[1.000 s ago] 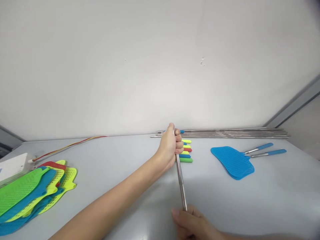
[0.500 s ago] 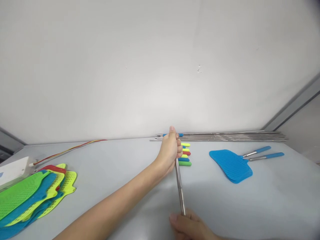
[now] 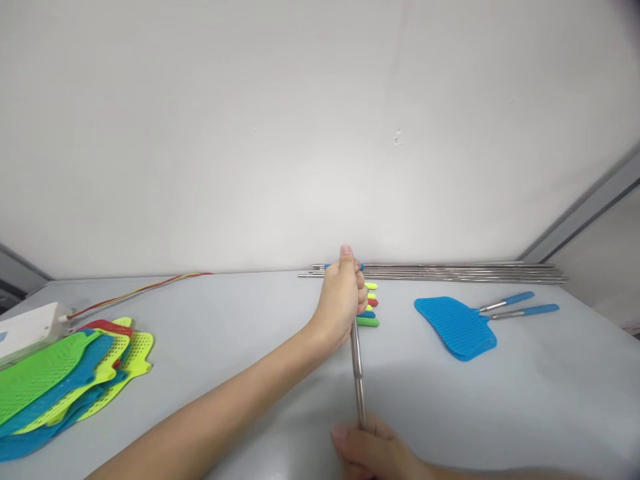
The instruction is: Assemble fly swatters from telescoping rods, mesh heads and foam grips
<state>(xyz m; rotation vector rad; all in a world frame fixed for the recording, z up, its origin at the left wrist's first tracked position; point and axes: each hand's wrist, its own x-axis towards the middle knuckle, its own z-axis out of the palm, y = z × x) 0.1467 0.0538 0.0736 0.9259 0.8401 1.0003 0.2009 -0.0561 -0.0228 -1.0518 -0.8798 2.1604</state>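
My left hand (image 3: 340, 300) is closed in a fist around the upper part of a shiny metal telescopic rod (image 3: 357, 363), thumb pointing up. The rod's top end is hidden inside the fist. Lower down, my right hand (image 3: 375, 450) grips the same rod near the bottom of the view, its fingers closed and slightly blurred. A thicker section and a thinner one meet between the two hands. Just behind my left hand lie several coloured handle grips (image 3: 369, 322) in green, blue, red and yellow, partly covered by the fist.
Long thin metal rods (image 3: 450, 273) lie along the wall. To the right are blue fly swatters (image 3: 456, 327) with short blue-gripped handles. Loose swatter heads (image 3: 45, 377) are piled at left beside a white box (image 3: 33, 330) with a red-yellow cable (image 3: 140, 290).
Both hands keep hold of the rod. My right hand has shifted slightly left, and the rod stands a little more upright. The whole view has moved slightly.
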